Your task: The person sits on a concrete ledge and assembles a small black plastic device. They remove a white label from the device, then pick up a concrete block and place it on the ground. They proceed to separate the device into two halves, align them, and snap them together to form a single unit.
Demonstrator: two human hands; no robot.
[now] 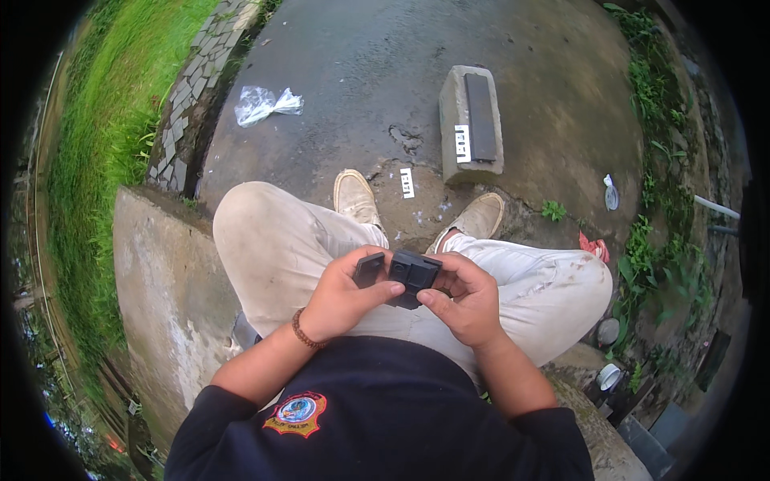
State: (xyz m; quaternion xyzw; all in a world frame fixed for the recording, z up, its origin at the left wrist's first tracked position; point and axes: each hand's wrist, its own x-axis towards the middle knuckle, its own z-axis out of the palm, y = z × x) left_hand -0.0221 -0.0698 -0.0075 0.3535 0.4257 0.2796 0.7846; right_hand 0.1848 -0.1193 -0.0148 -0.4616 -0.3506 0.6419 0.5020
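Just above my lap, both hands meet around a small black boxy device (417, 271) with a stepped, ridged face. My right hand (468, 298) grips its right side, thumb in front and fingers curled behind. A thin flat black piece (369, 270), like a cover, stands tilted in the fingers of my left hand (343, 295). The left thumb reaches across to the device's lower left edge. Whether the flat piece is joined to the device cannot be made out. The fingertips behind the device are hidden.
Past my shoes, a concrete block (451, 120) carries a long dark bar (480, 120) and a white label strip (462, 144). Another strip (407, 183) lies on the wet ground. A clear plastic bag (265, 106) lies farther left; a small clear packet (611, 193) lies right.
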